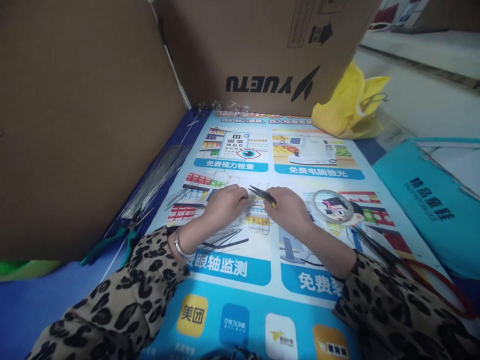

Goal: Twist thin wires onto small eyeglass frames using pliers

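Note:
Over the middle of a printed poster [240,275], my right hand [287,207] is wrapped round small pliers [262,194], whose dark tips point left toward my other hand. My left hand [227,205] has its fingers pressed together just left of the plier tips. What it pinches, if anything, is too small to make out. Thin wire loops [259,225] lie on the poster between and below the hands. Loose cut wires [225,239] rest beside my left wrist.
Green-handled pliers [129,235] and a wire bundle [159,175] lie left. Red-handled scissors [386,255] and a clear tape roll [333,206] are right. Cardboard [262,50] stands behind. A yellow bag [348,110] and teal bag [423,200] lie at the right.

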A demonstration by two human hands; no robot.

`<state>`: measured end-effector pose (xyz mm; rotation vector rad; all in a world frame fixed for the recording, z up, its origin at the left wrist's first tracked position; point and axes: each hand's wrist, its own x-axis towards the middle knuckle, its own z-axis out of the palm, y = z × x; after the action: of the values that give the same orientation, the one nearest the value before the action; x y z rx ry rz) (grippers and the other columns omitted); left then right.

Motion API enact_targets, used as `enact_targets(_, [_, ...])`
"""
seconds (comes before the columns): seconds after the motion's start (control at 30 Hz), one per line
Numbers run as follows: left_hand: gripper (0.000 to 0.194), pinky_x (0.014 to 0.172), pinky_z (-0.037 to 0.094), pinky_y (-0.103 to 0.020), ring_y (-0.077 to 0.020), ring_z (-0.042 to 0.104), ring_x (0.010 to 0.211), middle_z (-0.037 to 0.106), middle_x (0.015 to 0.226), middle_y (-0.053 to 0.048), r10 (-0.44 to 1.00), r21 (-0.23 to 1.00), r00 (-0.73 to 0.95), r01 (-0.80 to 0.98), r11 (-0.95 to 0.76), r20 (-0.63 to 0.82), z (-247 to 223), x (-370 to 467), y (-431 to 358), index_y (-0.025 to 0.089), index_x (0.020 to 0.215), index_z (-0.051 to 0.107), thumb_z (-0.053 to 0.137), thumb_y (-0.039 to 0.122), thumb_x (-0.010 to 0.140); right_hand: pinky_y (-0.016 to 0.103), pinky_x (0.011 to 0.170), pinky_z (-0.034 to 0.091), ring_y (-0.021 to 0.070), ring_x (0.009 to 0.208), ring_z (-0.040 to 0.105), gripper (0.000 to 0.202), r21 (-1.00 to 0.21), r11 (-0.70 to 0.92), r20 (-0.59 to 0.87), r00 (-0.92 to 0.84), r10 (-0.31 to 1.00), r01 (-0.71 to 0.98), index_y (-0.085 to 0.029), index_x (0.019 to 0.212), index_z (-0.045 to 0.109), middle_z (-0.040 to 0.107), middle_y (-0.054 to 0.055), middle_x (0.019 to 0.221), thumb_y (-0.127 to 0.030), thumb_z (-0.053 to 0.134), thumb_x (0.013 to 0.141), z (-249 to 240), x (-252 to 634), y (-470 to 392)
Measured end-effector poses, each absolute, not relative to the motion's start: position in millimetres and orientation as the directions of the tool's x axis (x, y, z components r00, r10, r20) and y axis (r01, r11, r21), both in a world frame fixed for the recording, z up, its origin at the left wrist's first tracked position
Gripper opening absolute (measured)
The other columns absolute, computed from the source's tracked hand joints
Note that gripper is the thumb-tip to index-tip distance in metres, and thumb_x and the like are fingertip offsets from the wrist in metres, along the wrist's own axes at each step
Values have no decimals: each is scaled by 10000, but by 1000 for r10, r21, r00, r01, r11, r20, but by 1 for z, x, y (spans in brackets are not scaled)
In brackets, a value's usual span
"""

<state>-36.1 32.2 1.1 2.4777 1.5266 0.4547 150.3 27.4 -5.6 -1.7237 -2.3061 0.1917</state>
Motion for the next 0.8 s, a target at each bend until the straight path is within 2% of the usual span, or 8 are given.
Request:
enact_targets(0.33, [119,807,428,-306,-166,569,869,646,864,-30,784,435,538,653,-620,310,10,-40,18,183,824,614,519,246,859,278,693,334,188,809,536,145,-264,310,164,-274,948,913,-200,836,591,631,48,816,-234,453,811,-9,150,26])
enact_targets(0.5, [145,819,426,-313,-159,576,877,666,881,-25,767,492,543,592,-638,342,11,-36,8,189,822,623,510,265,871,279,703,336,190,816,534,142,-273,319,173,-279,944,908,-199,830,590,630,50,822,-237,454,812,-8,150,25])
enact_targets(0.63, [127,840,425,-338,-185,568,939,658,937,-28,750,454,605,607,-652,268,8,-35,7,202,860,627,574,314,830,272,706,337,186,816,534,138,-286,316,176,-275,945,904,-194,838,589,630,50,822,-242,463,809,-8,150,24])
enact_targets(0.8, [228,893,413,-379,-226,533,1058,626,1099,-63,700,358,679,611,-706,222,5,-37,9,188,993,607,597,330,815,262,667,329,173,787,531,111,-303,323,170,-283,944,897,-202,816,577,618,28,789,-251,478,807,-8,151,26])
